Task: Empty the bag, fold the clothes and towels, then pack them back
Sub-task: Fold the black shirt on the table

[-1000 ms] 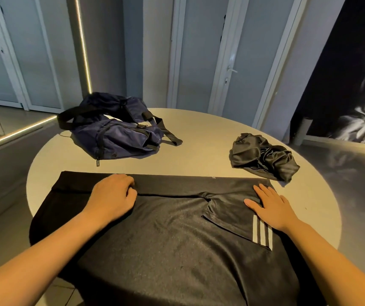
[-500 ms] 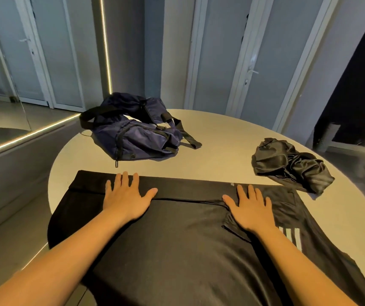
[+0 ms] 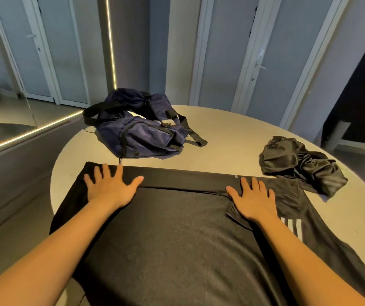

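At six o'clock on the worktop (image 3: 232, 146), left hand (image 3: 108, 188) and right hand (image 3: 254, 202) lie flat, fingers spread, on the black striped shirt (image 3: 177, 239); sweeping outward evenly should smooth its folded far edge.

bag (image 3: 141, 131) behind shirt (image 3: 177, 239) (on table (image 3: 243, 146)); crumpled garment (image 3: 298, 164) right.

The spread black garment (image 3: 177, 239) covers the near half of the bench (image 3: 232, 140); the left hand (image 3: 110, 188) lies flat at its far edge, just short of the navy bag (image 3: 141, 133), whose zip pull (image 3: 120, 161) reaches that edge, so there is little room straight ahead; between the bag's strap (image 3: 195, 140) and the crumpled black cloth (image 3: 298, 164) a broad bare strip of bench runs to the far rim; the cloth touches the garment's far right corner, near the flat right hand (image 3: 254, 199).
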Available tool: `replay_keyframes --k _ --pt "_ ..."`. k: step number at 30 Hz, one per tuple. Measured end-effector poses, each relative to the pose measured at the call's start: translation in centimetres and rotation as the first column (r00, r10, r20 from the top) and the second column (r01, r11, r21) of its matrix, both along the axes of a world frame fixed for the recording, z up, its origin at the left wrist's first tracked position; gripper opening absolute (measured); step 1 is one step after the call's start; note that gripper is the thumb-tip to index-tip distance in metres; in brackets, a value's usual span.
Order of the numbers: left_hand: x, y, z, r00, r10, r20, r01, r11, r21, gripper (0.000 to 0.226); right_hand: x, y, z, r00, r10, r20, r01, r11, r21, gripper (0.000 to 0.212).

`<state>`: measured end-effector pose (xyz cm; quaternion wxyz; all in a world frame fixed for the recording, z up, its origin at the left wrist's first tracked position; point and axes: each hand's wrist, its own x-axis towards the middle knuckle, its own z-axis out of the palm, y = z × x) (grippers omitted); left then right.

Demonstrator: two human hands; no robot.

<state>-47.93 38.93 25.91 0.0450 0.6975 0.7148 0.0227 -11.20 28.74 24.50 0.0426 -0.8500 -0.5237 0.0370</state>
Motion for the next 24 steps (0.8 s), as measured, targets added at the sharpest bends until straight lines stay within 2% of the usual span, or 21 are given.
replay_keyframes --k 10,14,16,18,20,24 --pt "-1.5 -0.4 0.8 0.999 -0.005 0.039 0.005 1.0 0.003 0.101 -0.1 -0.1 0.3 1.0 0.0 -0.023 0.002 0.998 0.07 0.091" --pt "0.1 -2.8 1.6 0.992 -0.101 0.068 0.095 0.991 0.096 0.094 -0.2 -0.9 1.4 0.991 -0.011 -0.132 0.042 0.971 0.234 0.095" --pt "2.1 -4.6 2.1 0.979 -0.194 0.066 0.184 0.973 0.142 0.088 -0.5 -1.9 2.6 0.98 0.05 -0.193 0.013 0.95 0.313 0.084" --pt "4.8 -6.6 2.7 0.949 -0.305 0.083 0.29 0.944 0.154 0.083 -1.1 -3.8 4.3 0.96 0.113 -0.256 -0.015 0.935 0.354 0.065" --pt "7.9 -9.0 3.3 0.894 -0.436 0.106 0.418 0.895 0.154 0.08 -0.8 -6.5 6.0 0.928 0.14 -0.344 0.001 0.925 0.38 0.06" --pt "14.6 -14.8 3.7 0.7 -0.692 0.176 0.678 0.721 0.141 0.079 1.5 -14.4 8.0 0.887 0.102 -0.451 0.128 0.882 0.453 0.051"
